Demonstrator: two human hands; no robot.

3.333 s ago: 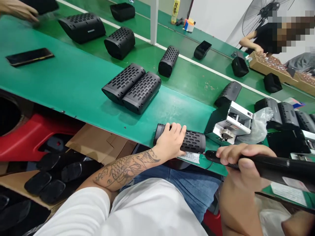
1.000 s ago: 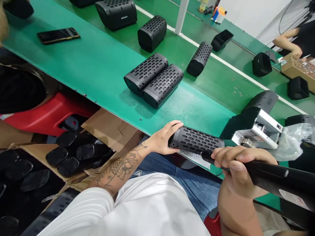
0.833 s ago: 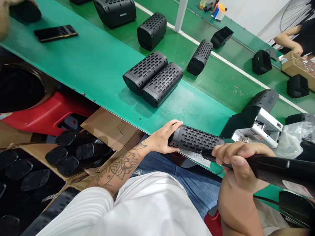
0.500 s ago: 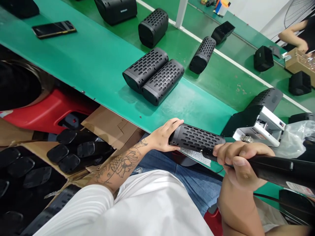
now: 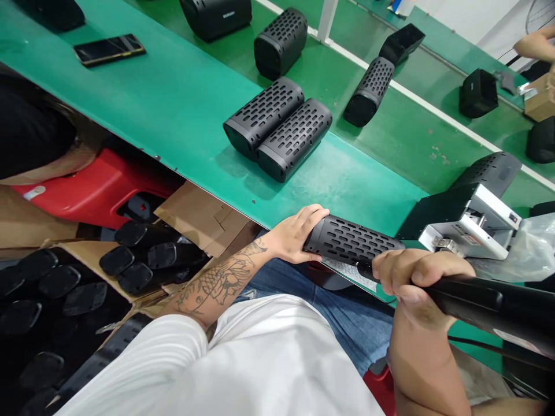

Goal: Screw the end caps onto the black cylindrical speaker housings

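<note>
My left hand (image 5: 295,234) is wrapped round the near-left end of a black slotted housing (image 5: 351,238), which lies on its side at the bench's front edge. In my right hand (image 5: 420,277) is a black electric screwdriver (image 5: 472,293), held level with its nose at the housing's lower right side. My fist hides whether its bit touches a screw. Two more slotted housings (image 5: 277,136) lie side by side farther up the bench. Right of the held one stands a white screw feeder (image 5: 470,225).
A phone (image 5: 109,49) lies at the bench's far left. Several black housings (image 5: 281,43) sit on the green conveyor behind a white rail (image 5: 416,104). Below left are a red stool (image 5: 95,190) and a carton of black housings (image 5: 93,254). A clear plastic bag (image 5: 535,248) lies at right.
The view has shifted slightly, so most things appear a little farther right. My right hand and the screwdriver have moved slightly left, toward the housing. My left hand keeps its hold.
</note>
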